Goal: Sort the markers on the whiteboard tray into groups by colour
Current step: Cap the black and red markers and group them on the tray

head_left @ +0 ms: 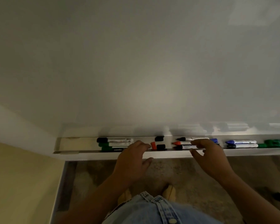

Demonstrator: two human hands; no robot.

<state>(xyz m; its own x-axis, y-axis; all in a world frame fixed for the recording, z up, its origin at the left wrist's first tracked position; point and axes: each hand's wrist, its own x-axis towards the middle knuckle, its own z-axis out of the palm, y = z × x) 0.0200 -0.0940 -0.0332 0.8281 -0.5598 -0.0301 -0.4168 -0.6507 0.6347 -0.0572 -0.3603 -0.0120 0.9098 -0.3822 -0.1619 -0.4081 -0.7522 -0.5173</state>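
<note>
Whiteboard tray [81, 154]: mixed-colour capped markers [240, 143].

A long, pale tray [68, 143] is seen running along the foot of the whiteboard, and the markers are laid in it lengthwise. At the left, a black-capped marker [115, 140] is set at the back, with two green-capped markers [113, 144] in front of it, side by side. Near the middle, a loose red cap [153, 145] and two loose black caps [159, 138] are found. To their right, an uncapped red marker [176, 143] is laid between two uncapped black markers [182, 139]. Further right, two blue markers [240, 141] are stacked together, and green markers [273, 143] are gathered at the far right edge.
</note>
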